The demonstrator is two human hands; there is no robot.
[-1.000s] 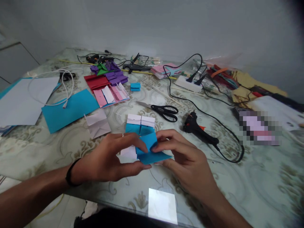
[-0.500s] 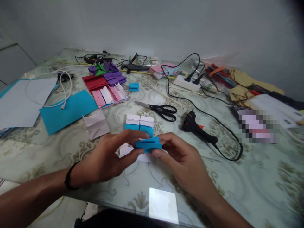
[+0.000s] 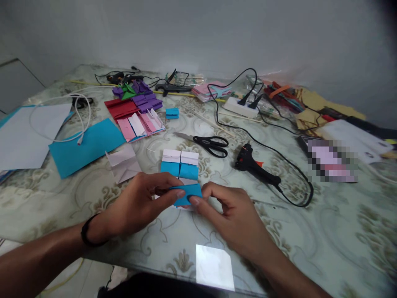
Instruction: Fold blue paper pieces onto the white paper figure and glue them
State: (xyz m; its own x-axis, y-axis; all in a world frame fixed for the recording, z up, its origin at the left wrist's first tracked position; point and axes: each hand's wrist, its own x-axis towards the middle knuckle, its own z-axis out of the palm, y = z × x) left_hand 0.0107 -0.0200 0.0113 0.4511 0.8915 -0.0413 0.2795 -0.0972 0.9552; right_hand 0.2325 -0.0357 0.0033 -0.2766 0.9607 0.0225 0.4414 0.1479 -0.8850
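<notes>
Between my two hands is a small folded piece of blue paper (image 3: pixel 191 192), its flat face toward me. My left hand (image 3: pixel 141 203) pinches its left end, thumb in front and fingers behind. At the right end, my right hand (image 3: pixel 231 213) grips it between thumb and curled forefinger. Just beyond lies a blue and white folded paper piece (image 3: pixel 180 167) with a split down its middle; its near part is hidden behind my hands. A creased white paper (image 3: pixel 124 163) rests to the left of it.
Black-handled scissors (image 3: pixel 211 145) and a black glue gun (image 3: pixel 256 165) with its cord lie to the right. Blue sheet (image 3: pixel 87 145), white sheets (image 3: pixel 34 136) and a white cable (image 3: pixel 88 120) are at left. Behind are coloured folded papers (image 3: pixel 141 122) and a power strip (image 3: pixel 240 107).
The blue paper has turned from a slightly open fold to a flat face toward me, pressed together. My left thumb has moved up onto it. The view has shifted slightly.
</notes>
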